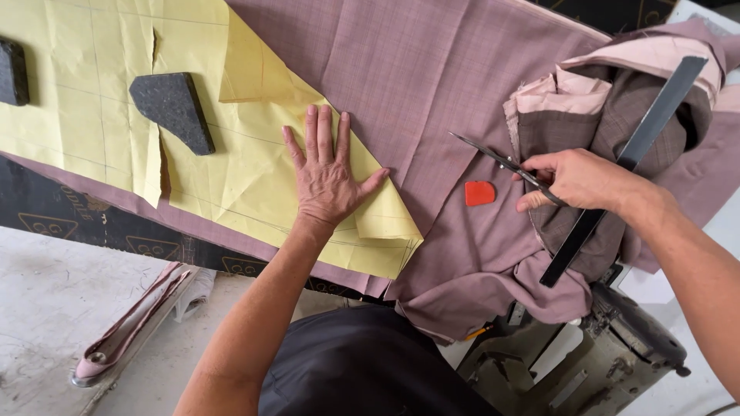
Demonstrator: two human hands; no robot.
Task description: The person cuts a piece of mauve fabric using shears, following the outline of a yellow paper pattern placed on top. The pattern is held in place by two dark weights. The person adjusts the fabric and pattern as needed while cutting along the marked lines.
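On the mauve fabric (pixel 401 92), the left hand (pixel 327 173) presses flat, fingers spread, on the yellow paper pattern (pixel 254 185). Right of it (beyond the red chalk (pixel 479 192)) the right hand (pixel 574 181) grips scissors (pixel 493 158), blades pointing leftward toward the pattern's edge.

- Two dark stone weights (pixel 173 110) (pixel 12 72), both lying on the yellow paper pattern (pixel 254 177)
- One pair of scissors (pixel 497 162)
- One red chalk piece (pixel 479 192)
- One black ruler (pixel 624 166)
- Two hands (pixel 327 177) (pixel 574 181)
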